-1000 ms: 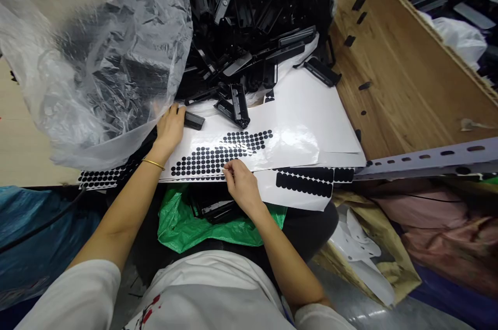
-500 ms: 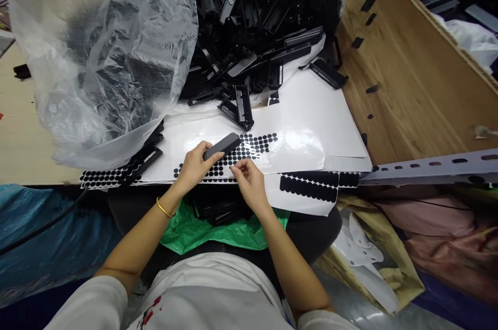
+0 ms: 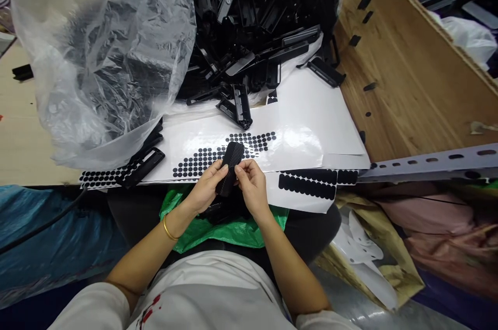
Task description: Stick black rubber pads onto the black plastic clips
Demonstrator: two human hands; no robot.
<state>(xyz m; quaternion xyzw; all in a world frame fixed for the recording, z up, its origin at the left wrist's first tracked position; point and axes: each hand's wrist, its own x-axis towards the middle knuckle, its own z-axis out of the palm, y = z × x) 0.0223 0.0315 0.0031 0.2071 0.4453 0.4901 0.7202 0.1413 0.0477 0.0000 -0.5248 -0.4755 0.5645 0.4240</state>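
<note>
Item in hand: one long black moulded plastic part (image 3: pixel 230 168), textured face up, standing on end at the near edge of the work surface, close in front of you.

Left hand (image 3: pixel 207 191): closed on the part's left side, fingers wrapped along it. A second ago this hand was far left, resting on a part by the clear plastic bag (image 3: pixel 105 55); it has since carried a part in to the centre and turned it from flat to nearly upright.

Right hand (image 3: pixel 252 187): thumb and fingertips pinched against the part's right edge. Earlier it was picking at the glossy white backing sheet of round black adhesive dots (image 3: pixel 249 146); now it has left the sheet and met the part, so a dot is probably being pressed on.

Nearby: heap of loose black plastic parts (image 3: pixel 257 18), far centre; second sheet of black oblong pads (image 3: pixel 307 184), near right; green plastic bag (image 3: pixel 218 229) on your lap; plywood crate wall (image 3: pixel 404 70), right.

Not legible: whether a dot sits under your right fingertips; the part's lower end, hidden behind your hands; dark items on the green bag.
</note>
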